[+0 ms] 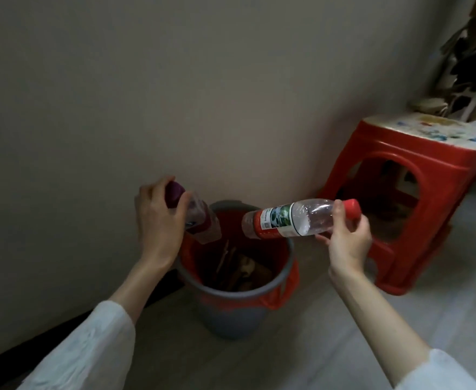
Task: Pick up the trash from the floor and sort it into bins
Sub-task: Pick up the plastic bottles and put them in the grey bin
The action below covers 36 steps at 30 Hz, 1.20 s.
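A grey bin (231,313) lined with a red bag stands on the floor against the wall, with brown scraps inside. My left hand (158,220) grips a clear bottle with a purple cap (200,220) near its neck, tilted base-down over the bin's left rim. My right hand (346,237) holds a clear bottle with a red cap and red-and-white label (284,220) by its neck. This bottle lies almost level, its base over the bin's opening.
A red plastic stool (400,209) with a paint-stained top stands right of the bin. Cardboard and dark clutter (470,68) pile up behind it. The beige wall (146,94) runs behind the bin, with a dark baseboard at lower left. Pale floor lies at right.
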Available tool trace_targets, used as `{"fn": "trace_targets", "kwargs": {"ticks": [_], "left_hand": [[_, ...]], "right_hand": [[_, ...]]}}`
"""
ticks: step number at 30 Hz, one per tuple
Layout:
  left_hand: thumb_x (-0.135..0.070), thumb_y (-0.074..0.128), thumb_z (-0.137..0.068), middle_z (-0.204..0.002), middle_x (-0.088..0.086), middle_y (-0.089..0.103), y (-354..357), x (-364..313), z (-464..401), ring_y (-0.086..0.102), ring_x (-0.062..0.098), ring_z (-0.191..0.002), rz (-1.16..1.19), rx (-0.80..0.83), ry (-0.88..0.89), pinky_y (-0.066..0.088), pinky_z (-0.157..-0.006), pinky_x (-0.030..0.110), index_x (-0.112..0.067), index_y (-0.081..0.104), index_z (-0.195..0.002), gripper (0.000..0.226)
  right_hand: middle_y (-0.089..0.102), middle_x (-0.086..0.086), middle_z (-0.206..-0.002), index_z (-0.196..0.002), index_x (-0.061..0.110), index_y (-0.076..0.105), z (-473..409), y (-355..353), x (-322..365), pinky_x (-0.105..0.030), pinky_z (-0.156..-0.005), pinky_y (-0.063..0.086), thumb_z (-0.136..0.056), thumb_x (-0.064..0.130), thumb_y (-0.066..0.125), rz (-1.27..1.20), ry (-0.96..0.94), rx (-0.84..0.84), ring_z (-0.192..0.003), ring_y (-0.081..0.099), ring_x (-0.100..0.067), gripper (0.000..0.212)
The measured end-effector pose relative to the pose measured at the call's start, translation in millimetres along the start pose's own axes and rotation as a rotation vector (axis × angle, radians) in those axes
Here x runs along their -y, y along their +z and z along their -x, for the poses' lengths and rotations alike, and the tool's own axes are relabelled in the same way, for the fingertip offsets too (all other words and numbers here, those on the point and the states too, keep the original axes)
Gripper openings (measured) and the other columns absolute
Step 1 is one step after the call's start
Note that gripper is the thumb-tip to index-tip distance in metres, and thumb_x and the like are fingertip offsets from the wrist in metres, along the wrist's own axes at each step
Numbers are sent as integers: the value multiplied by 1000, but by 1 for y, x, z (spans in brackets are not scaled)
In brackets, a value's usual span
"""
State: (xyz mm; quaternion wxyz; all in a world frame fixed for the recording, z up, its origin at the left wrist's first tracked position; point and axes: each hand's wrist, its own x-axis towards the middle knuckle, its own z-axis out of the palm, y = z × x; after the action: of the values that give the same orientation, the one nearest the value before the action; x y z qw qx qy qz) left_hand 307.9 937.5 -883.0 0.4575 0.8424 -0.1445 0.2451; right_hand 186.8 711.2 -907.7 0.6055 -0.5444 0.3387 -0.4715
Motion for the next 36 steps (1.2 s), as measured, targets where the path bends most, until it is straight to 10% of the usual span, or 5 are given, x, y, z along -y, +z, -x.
{"fn": "trace_targets", "kwargs": {"ticks": [14,22,29,36], "left_hand": [[-28,61,-88,-110,16,52,23,33,12,45,31,-108,-138,196,84,36,-82,29,-13,56,-125,41],[-33,59,-89,-130,6,48,38,58,35,41,23,-121,-250,721,92,36,-98,32,-22,44,-136,51],[-37,66,-82,-117,6,59,36,76,39,50,22,-110,-290,787,-17,42,-88,30,-18,51,-118,44],[-41,62,-83,-117,-9,60,47,84,48,28,23,-111,-277,779,-63,22,-87,25,-31,61,-109,27]], "right_hand": [[64,1,-89,-91,24,59,6,53,-32,-43,-78,58,-82,37,68,199,-86,318,-85,64,-16,18],[67,-1,-88,-98,18,61,13,81,-46,-29,-73,43,-81,42,67,646,-269,599,-89,62,-21,29],[60,-15,-117,-130,20,43,24,103,-77,-39,-89,44,-88,39,58,1110,-360,926,-111,54,-34,48],[64,-10,-115,-133,26,37,25,108,-93,-42,-88,48,-94,38,50,939,-387,1021,-106,59,-32,43]]}}
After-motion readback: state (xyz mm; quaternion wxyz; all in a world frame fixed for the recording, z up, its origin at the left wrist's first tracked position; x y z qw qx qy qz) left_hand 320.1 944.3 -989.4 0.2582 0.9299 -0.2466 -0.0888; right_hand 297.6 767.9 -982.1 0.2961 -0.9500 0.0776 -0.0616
